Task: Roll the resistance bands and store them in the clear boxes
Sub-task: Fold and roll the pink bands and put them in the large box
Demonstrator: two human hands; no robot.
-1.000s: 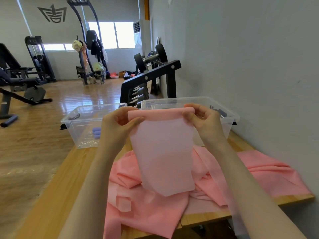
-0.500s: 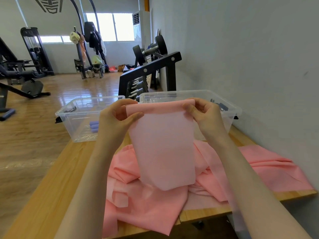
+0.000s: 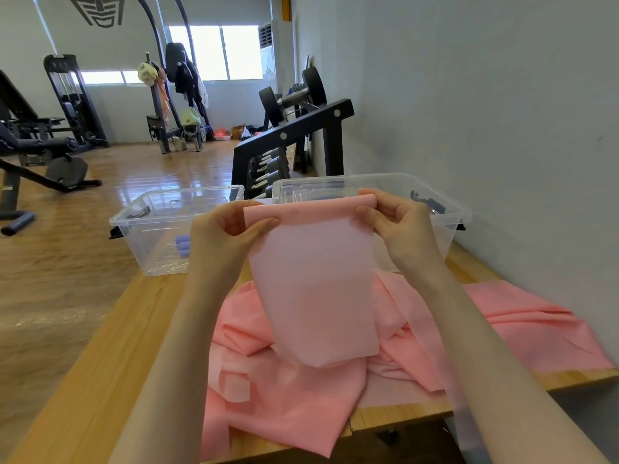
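Head view, the only one given, looks down over both forearms at a wooden table (image 3: 100,356); the left hand (image 3: 221,242) pinches the upper left corner of a pink resistance band (image 3: 315,283), thumb in front and fingers curled behind; the right hand (image 3: 398,229) pinches the upper right corner the same way, and between them the top edge is turned over into what looks like the first fold of a roll; below the hands the band hangs as a flat panel, its lower end dropping onto a heap of loose pink bands (image 3: 288,390) that lies under the wrists and spreads past the right forearm toward the wall; one fold of the heap hangs over the near table edge.

Beyond the left hand stands a clear box (image 3: 134,229) with a few small bluish-purple rolls (image 3: 182,244) inside, which I take to be bands already stored; beyond the right hand, just behind the fingers, stands a second clear box (image 3: 459,209), and no pink roll shows in it.

Judged from this, the task is early: the band in hand is barely started, nearly its whole length is still unrolled, and the heap under the arms remains to be rolled and boxed.
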